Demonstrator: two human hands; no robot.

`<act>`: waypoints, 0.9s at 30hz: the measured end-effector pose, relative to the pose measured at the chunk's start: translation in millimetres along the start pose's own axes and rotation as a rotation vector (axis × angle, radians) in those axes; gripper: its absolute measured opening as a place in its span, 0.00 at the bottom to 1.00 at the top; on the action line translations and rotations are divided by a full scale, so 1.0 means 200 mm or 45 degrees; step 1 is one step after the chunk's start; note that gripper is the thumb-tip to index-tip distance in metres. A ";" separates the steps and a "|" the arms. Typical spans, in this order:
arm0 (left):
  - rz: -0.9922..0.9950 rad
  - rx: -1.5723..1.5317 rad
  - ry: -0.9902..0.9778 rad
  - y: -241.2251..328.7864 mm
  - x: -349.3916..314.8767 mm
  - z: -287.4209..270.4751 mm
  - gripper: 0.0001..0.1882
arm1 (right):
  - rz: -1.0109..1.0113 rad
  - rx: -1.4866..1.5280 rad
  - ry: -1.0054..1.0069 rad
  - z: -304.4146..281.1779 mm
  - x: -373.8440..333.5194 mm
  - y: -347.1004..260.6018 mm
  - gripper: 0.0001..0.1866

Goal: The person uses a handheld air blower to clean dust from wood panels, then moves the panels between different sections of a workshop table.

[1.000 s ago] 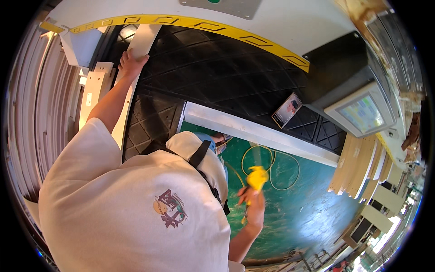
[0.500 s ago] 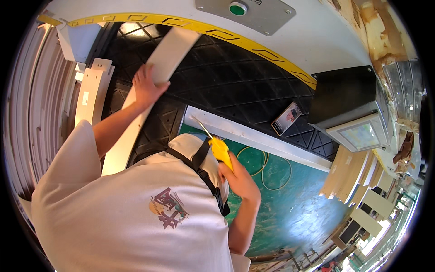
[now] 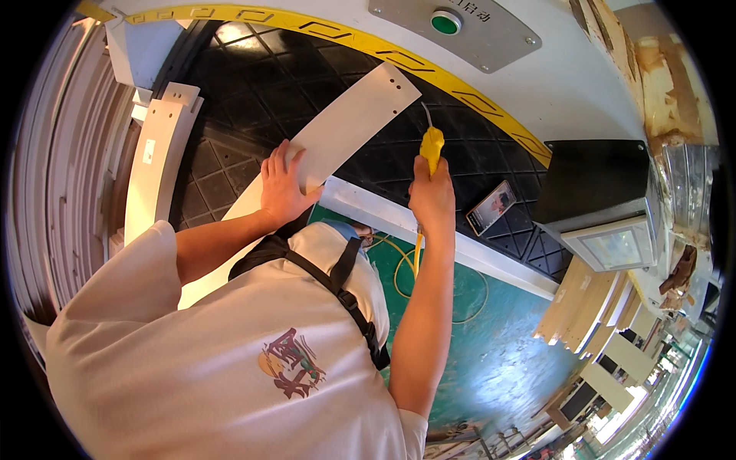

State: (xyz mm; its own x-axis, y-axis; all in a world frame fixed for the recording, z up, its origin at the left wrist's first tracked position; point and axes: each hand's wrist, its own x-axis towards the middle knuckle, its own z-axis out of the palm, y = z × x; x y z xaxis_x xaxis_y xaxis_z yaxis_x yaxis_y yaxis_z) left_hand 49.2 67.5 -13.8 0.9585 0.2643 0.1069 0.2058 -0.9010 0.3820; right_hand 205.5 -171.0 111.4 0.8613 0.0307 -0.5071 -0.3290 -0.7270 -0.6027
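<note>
A long pale board, with small holes near its far end, lies slantwise across the black ribbed mat. My left hand rests on top of it, fingers spread and thumb by the right edge. Just right of the board's far end, my right hand is closed around a yellow air blow gun. Its thin bent metal nozzle points away from me, the tip close to the board's end but apart from it. A yellow hose hangs below the hand.
Pale boards stand to the left. A phone lies on the black mat at right, near a black box with a screen. Beyond the yellow strip is a panel with a green button. More boards are stacked right.
The board's far end has swung right and now shows its holes, with my left hand moved right on it. My right hand has raised the blow gun forward from beside my body.
</note>
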 end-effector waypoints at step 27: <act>0.044 0.068 0.048 0.00 -0.02 0.02 0.48 | -0.060 0.023 -0.382 -0.03 -0.27 0.15 0.28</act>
State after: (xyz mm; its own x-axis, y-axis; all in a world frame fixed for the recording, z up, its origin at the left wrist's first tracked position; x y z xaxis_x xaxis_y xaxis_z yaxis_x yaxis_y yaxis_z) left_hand 46.9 65.3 -17.7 0.9572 0.2448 0.1543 0.1841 -0.9266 0.3280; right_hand 152.2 -198.4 124.1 0.7237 0.2673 -0.6362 -0.3007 -0.7076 -0.6394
